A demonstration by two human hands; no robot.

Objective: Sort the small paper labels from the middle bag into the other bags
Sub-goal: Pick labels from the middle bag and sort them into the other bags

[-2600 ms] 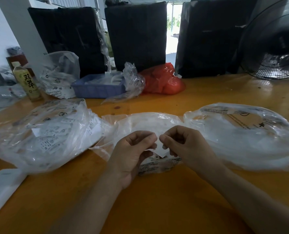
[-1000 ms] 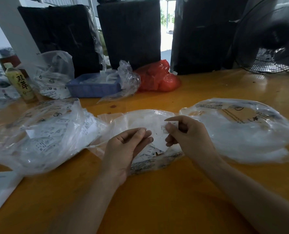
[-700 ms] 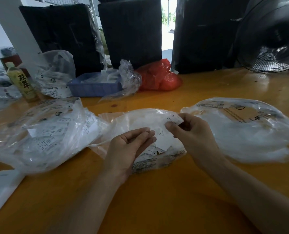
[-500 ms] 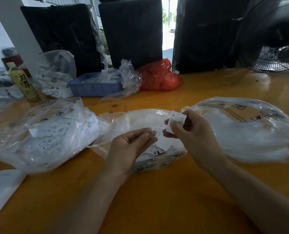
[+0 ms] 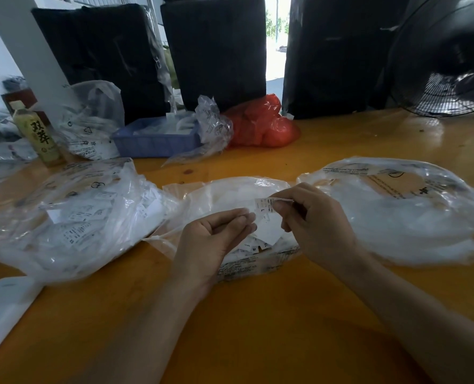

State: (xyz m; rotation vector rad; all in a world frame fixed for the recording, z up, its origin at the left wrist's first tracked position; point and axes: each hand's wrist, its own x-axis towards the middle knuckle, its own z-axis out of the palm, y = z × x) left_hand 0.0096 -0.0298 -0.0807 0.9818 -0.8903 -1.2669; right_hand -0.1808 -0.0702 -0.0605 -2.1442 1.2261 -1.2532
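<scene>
You have one view only, from the head-worn camera, so nothing is shared between views. It looks forward and down over your forearms onto the orange table (image 5: 258,328), close enough that your left hand (image 5: 213,242) and right hand (image 5: 310,225) fill the centre. The wide lens bends the edges; the fan (image 5: 446,56) sits at far right, dark panels (image 5: 216,48) opposite.

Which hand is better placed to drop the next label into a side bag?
The right hand: it already pinches a label and sits close to the right bag. The left hand shows no clear label.
</scene>
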